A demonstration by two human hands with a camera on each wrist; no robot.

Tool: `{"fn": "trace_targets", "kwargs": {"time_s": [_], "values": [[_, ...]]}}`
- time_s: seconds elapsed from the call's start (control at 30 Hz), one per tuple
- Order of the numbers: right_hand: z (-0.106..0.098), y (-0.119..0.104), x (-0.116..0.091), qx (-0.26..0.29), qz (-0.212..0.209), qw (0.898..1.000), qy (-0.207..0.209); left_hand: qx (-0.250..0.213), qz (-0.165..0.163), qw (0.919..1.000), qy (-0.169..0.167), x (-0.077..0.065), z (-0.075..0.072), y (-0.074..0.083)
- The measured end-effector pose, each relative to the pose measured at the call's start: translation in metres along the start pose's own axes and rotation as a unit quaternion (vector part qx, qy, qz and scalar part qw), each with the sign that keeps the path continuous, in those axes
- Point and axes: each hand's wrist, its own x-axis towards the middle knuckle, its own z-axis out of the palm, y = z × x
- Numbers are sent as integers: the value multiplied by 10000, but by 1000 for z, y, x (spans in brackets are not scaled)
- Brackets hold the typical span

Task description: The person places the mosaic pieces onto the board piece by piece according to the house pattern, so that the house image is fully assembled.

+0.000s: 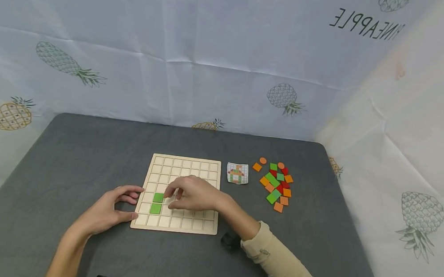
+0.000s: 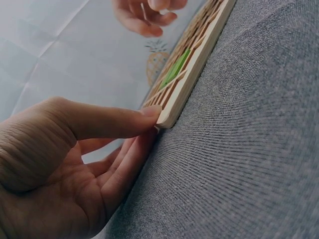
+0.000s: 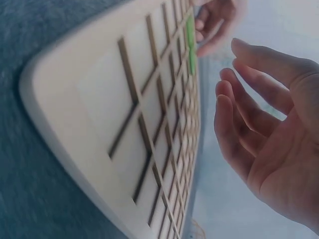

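We pinch the edge of the wooden grid board (image 1: 175, 225) with our left hand (image 1: 103, 211) and hold our bent, empty right hand (image 1: 194, 194) above, beside two green square tiles (image 1: 155, 208) on the board, which look light, hard and maybe slippery, best held by their thin sides

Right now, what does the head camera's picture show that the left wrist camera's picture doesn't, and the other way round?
Only the head view shows the scattered flat red, orange and green pieces, the small card printed with a coloured pattern, and the beige sleeve.

Only the left wrist view shows the weave of the grey cloth tabletop and the palm side of the left hand.

Both share that hand, the right hand, the pale wooden gridded board with green tiling, and the white pineapple-printed backdrop.
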Motion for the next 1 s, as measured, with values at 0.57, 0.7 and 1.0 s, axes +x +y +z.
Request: {"fn": "trace_targets", "kwargs": {"time_s": [0.57,0.7,1.0], "values": [[-44,14,-42,392,213,9972,599,-16,-2,10000,27,1,1,-2],[-53,18,-54,407,453,9954,736,-9,-5,10000,20,1,1,-1],[-70,30,-82,452,728,9892,1186,-39,-15,10000,27,1,1,-1]]}}
